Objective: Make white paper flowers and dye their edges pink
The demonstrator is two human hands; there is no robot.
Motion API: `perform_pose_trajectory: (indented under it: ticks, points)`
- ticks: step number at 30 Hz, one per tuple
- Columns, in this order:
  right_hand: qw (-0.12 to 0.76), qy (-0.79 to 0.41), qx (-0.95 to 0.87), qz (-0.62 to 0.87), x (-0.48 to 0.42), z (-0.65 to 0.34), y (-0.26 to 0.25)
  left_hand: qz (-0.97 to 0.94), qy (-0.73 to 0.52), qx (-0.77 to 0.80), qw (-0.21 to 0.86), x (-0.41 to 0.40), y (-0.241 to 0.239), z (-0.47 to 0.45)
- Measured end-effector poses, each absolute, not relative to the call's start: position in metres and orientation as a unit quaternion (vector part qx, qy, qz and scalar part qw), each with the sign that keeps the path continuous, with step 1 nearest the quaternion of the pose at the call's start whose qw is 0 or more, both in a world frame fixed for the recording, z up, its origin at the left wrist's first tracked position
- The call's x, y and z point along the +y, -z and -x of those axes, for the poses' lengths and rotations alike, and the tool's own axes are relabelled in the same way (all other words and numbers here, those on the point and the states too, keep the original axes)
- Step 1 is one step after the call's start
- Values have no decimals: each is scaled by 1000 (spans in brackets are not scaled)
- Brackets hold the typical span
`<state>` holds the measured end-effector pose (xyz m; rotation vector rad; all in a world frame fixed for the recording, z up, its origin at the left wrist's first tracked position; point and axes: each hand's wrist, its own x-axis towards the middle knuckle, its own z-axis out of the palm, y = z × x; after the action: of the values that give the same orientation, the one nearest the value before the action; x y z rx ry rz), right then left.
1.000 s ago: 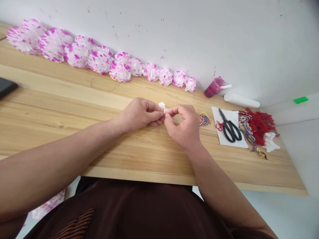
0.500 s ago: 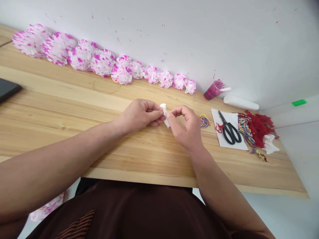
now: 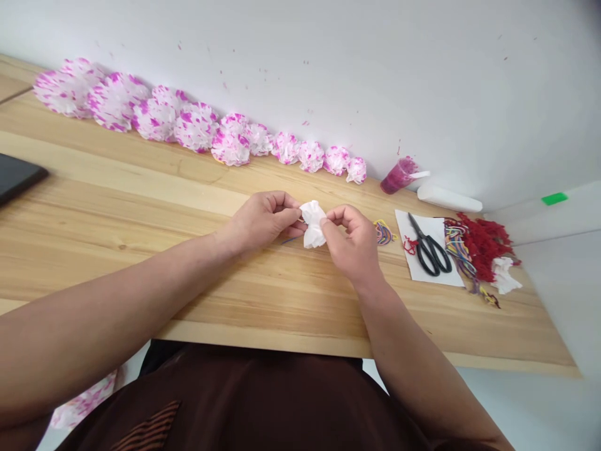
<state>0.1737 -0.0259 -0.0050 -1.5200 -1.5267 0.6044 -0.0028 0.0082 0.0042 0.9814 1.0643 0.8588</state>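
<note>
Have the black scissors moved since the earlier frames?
No. The scissors lie at the same spot and angle on the white sheet; only the camera view shifted.

Left hand: knuckles up, fingers curled, thumb and forefinger pinched together, pointing right.
Right hand: back toward the camera, fingertips pinched, facing the left hand and close beside it.
Left forearm: bare, stretched in from lower left.
Right forearm: bare, angled in from lower right.

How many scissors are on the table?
1. The scissors lie on a white sheet, right of the right hand, which pinches crumpled paper. No other shows, though the red pile could hide some.
</note>
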Motion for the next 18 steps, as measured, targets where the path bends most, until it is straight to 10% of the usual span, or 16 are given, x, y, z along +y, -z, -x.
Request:
perform_pose_trajectory:
  ticks: [9,18]
  points:
    - [422,-216,-644,601,-27,-171,2,-610,-378,450,532,6,12,4]
    - [412,-106,-716,553,-27,-171,8,-554,-369,419,618,8,4,8]
